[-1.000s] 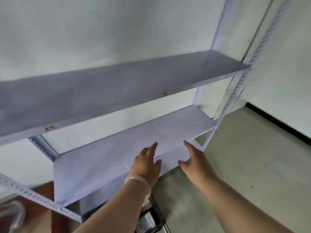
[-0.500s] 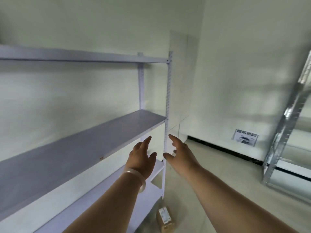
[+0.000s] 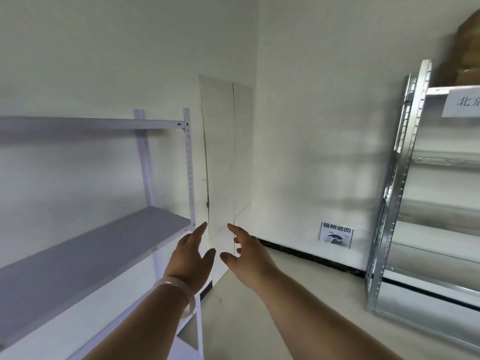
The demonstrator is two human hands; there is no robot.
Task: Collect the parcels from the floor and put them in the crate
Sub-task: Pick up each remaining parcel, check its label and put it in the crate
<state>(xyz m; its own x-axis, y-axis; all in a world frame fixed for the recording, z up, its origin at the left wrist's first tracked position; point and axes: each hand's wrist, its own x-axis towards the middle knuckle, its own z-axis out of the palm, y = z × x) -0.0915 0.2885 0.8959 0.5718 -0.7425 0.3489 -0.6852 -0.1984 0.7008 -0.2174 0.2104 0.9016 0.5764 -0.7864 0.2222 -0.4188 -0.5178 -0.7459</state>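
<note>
Your left hand and right hand reach forward side by side, fingers spread, neither holding anything; a pale bangle circles your left wrist; the white shelf rack stands at left, a metal rack at right; no parcel or crate shows here.

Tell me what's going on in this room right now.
A person stands in a storeroom with both bare arms stretched forward, holding nothing. The left hand, with a translucent bangle on its wrist, and the right hand are open, fingers spread, in front of the white wall's corner. A pale purple metal shelving unit stands to the left and a silver metal rack to the right. No parcel or crate is in view, so nothing is being collected at this moment.
</note>
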